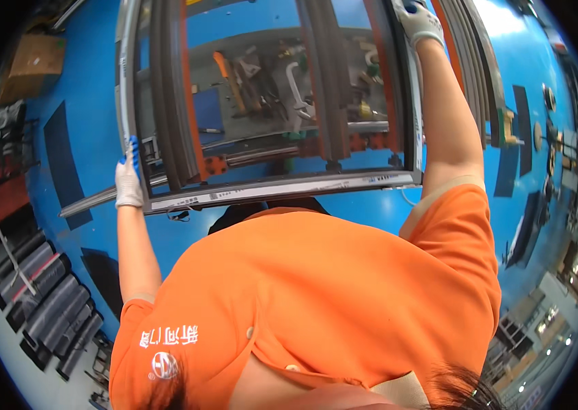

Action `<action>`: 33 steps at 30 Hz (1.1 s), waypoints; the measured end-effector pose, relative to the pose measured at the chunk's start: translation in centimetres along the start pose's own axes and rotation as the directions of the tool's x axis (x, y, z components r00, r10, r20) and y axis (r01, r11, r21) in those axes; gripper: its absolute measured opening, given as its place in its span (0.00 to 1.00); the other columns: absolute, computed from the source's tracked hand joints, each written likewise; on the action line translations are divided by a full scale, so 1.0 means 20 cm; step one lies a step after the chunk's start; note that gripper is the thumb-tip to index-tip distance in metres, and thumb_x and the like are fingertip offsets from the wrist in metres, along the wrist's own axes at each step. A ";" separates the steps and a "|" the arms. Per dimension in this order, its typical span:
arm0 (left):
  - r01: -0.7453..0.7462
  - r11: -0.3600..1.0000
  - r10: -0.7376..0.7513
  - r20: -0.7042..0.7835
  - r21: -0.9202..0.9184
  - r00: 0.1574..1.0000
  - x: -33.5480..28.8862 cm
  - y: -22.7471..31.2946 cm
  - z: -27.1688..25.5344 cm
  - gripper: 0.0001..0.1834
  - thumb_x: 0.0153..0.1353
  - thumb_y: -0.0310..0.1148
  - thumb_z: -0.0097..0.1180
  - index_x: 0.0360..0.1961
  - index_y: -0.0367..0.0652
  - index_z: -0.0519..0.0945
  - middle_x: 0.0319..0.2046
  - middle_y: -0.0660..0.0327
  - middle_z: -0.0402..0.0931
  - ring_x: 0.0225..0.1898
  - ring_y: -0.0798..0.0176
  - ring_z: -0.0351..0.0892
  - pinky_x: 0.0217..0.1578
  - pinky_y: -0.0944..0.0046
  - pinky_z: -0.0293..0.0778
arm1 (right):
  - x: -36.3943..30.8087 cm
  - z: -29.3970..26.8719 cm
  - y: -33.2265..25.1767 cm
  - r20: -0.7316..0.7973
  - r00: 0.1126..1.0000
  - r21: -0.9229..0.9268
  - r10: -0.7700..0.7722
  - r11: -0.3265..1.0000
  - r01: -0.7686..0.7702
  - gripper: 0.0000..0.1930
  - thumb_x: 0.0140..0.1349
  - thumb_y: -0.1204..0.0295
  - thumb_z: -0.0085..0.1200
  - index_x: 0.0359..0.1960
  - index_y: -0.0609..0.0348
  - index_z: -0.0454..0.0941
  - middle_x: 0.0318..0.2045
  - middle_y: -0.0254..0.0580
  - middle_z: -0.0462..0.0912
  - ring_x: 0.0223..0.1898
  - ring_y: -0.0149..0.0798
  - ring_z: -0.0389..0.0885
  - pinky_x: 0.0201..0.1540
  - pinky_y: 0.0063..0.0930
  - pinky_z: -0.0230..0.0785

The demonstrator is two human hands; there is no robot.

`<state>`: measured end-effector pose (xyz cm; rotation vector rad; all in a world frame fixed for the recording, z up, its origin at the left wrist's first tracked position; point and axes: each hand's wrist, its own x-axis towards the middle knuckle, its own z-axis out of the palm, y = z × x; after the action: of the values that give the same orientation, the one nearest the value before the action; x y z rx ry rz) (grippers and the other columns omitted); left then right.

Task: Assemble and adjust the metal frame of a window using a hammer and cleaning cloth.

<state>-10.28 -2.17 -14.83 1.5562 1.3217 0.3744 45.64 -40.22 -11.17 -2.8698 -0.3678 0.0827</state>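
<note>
1. The left hand (128, 183), in a white glove with blue fingertips, is closed around the left upright of a grey glazed window frame (282, 188).
2. The right hand (417, 22), gloved alike, reaches high on the frame's right upright; its fingers seem wrapped over the edge, though the picture's rim cuts them off.
3. The frame hangs between both sets of fingers, its bottom rail just above the orange shirt (316, 301).
4. Dark profile bars (46, 301) lie on the blue floor (91, 102), well below the left fingers.
</note>
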 end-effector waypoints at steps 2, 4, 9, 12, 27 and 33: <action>0.174 0.975 -0.166 -0.069 0.137 0.984 -0.15 0.30 0.16 0.34 0.59 0.62 0.59 0.47 0.39 0.81 0.43 0.59 0.82 0.42 0.67 0.80 0.47 0.71 0.73 | -0.15 -0.12 0.04 0.207 0.974 0.146 0.094 0.981 -0.125 0.32 0.55 0.58 0.62 0.62 0.50 0.71 0.64 0.52 0.70 0.57 0.55 0.72 0.56 0.41 0.67; 0.343 0.905 -0.305 -0.178 0.253 0.936 -0.26 0.47 0.24 0.41 0.57 0.67 0.59 0.52 0.36 0.79 0.47 0.53 0.81 0.46 0.63 0.81 0.49 0.68 0.73 | -0.47 -0.22 0.11 0.022 0.998 0.227 0.063 0.972 -0.067 0.30 0.56 0.49 0.58 0.56 0.54 0.77 0.52 0.49 0.78 0.49 0.49 0.78 0.52 0.37 0.71; -0.045 0.998 0.036 0.186 0.043 0.982 0.09 -0.09 -0.06 0.45 0.58 0.67 0.56 0.59 0.35 0.73 0.53 0.49 0.77 0.53 0.56 0.79 0.56 0.64 0.71 | -1.17 -0.21 0.54 -0.378 0.903 0.633 0.203 0.768 0.093 0.21 0.61 0.61 0.61 0.52 0.62 0.80 0.42 0.42 0.85 0.41 0.35 0.82 0.47 0.25 0.73; -0.175 0.896 0.169 0.053 0.407 0.984 0.12 -0.12 -0.05 0.43 0.62 0.64 0.53 0.62 0.36 0.70 0.57 0.50 0.74 0.57 0.55 0.75 0.58 0.61 0.69 | -1.65 -0.07 0.71 -0.198 0.791 0.936 0.580 0.351 -0.023 0.14 0.65 0.64 0.58 0.47 0.58 0.79 0.35 0.39 0.85 0.36 0.33 0.82 0.42 0.23 0.73; -0.913 -0.164 0.575 0.789 0.373 0.219 -0.71 0.38 1.04 0.42 0.67 0.64 0.39 0.74 0.52 0.54 0.76 0.61 0.46 0.76 0.52 0.41 0.73 0.42 0.36 | -2.14 0.50 0.46 0.292 0.900 0.197 -0.324 -0.900 -0.388 0.28 0.72 0.50 0.38 0.63 0.56 0.69 0.59 0.53 0.76 0.63 0.54 0.72 0.68 0.51 0.58; -0.882 -0.179 0.580 0.771 0.437 0.264 -0.72 0.46 1.46 0.45 0.64 0.67 0.42 0.74 0.49 0.56 0.75 0.55 0.48 0.76 0.48 0.42 0.72 0.39 0.32 | -1.92 0.52 0.40 0.350 0.865 0.056 -0.359 -0.914 -0.401 0.32 0.68 0.49 0.42 0.68 0.55 0.61 0.66 0.55 0.67 0.68 0.57 0.63 0.70 0.62 0.51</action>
<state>11.89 -27.65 -14.77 3.1597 -0.1212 0.0795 9.50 -55.14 -22.23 0.0834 0.3299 0.6933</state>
